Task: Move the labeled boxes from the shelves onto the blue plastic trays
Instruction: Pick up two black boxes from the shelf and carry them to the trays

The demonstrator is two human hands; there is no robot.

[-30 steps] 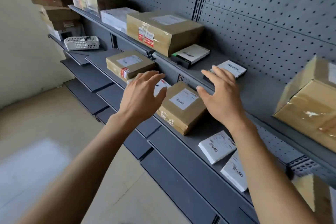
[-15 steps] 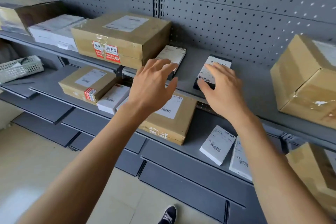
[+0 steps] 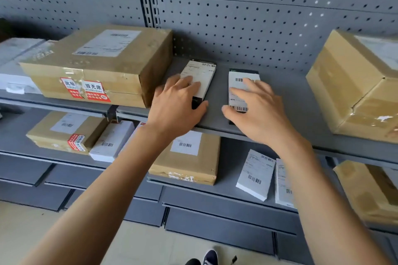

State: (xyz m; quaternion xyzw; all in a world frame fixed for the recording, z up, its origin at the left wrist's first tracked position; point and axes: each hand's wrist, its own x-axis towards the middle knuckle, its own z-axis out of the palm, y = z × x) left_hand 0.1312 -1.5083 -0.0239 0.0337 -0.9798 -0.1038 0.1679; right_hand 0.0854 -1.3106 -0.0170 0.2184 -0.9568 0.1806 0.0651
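Observation:
Two small black boxes with white barcode labels lie side by side on the upper grey shelf [image 3: 215,118]. My left hand [image 3: 178,103] lies on the near end of the left small box [image 3: 201,73], fingers fairly straight on top and thumb beside its near right corner. Spread over the label of the right small box [image 3: 240,83] is my right hand [image 3: 258,112], its thumb at the box's left edge. Neither box is lifted. No blue tray is in view.
A large taped cardboard box [image 3: 97,64] stands just left of my left hand, and another cardboard box [image 3: 355,84] sits at the right. The lower shelf holds a cardboard box [image 3: 187,157], white labeled boxes [image 3: 256,174] and more parcels. A pegboard wall [image 3: 247,17] backs the shelves.
Both hands have moved up and forward from the lower shelf's cardboard box to the upper shelf and now touch the two small black boxes. The view has turned right, squarer to the shelves.

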